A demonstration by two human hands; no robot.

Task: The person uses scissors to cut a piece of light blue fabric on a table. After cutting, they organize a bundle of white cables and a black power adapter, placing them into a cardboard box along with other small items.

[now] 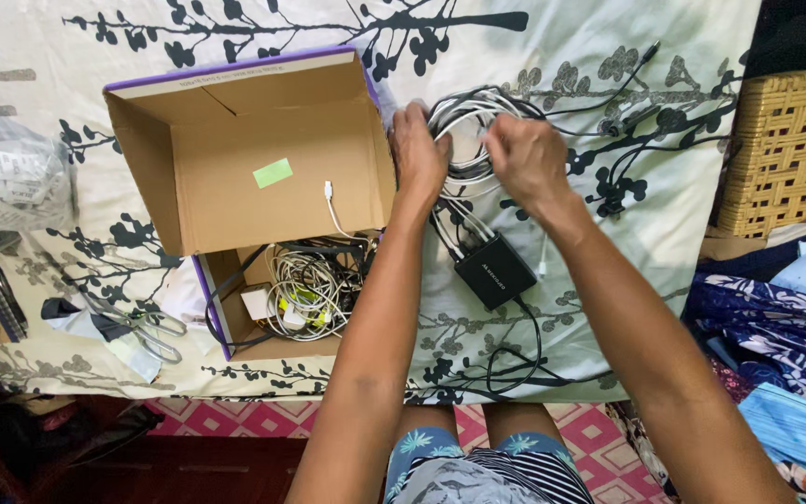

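A white and grey coil of cables [466, 131] is seen at twelve o'clock, with a black adapter [494, 271] below it. The brown cardboard box [235, 140], edged in purple, is marked with a green sticker [272, 173]. The pale bedsheet [608, 280] is printed with black branches. A tan woven basket [790, 154] is seen at three o'clock.

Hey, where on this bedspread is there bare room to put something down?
Free: the patterned bedspread between the right hand and the woven wicker basket, though a thin black cable crosses it. Crowded: around the white cable coil, the black adapter box, and inside the open cardboard box.
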